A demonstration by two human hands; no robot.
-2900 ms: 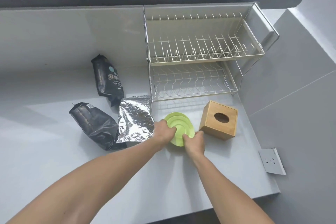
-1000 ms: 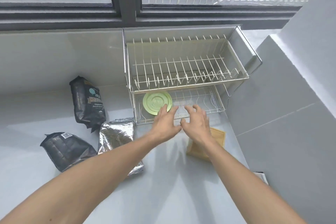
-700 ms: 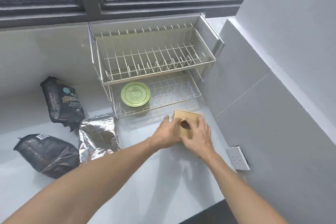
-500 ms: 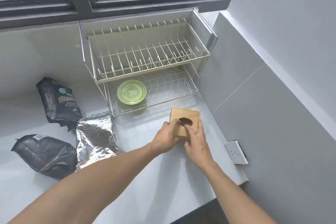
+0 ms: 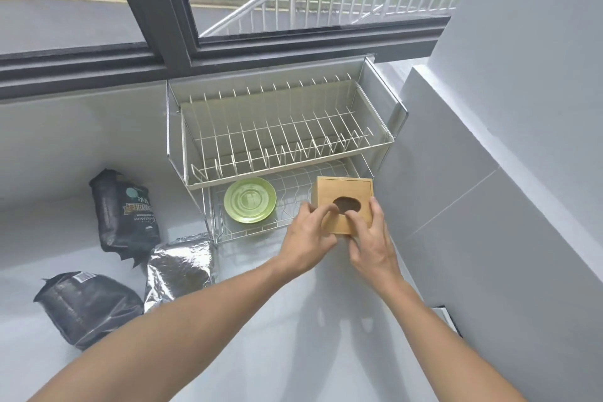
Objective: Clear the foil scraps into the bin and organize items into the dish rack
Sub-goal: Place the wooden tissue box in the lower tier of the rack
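Note:
A wooden box (image 5: pixel 350 192) with an oval hole in its top is held at the front right of the two-tier wire dish rack (image 5: pixel 287 137), at the lower shelf. My left hand (image 5: pixel 308 238) grips its left side and my right hand (image 5: pixel 370 238) grips its right side, fingers at the hole. A green plate (image 5: pixel 249 205) lies flat on the lower shelf to the left of the box. A crumpled silver foil bag (image 5: pixel 179 266) lies on the counter left of the rack's front corner.
Two black coffee bags lie on the grey counter, one upright-ish (image 5: pixel 122 212) and one nearer the left edge (image 5: pixel 86 307). A window runs behind the rack. A grey wall closes the right side, with a white socket (image 5: pixel 448 316) low on it.
The green plate went from my hands onto the rack's lower shelf. Both hands then took the wooden box from the counter and lifted it to the lower shelf's right side.

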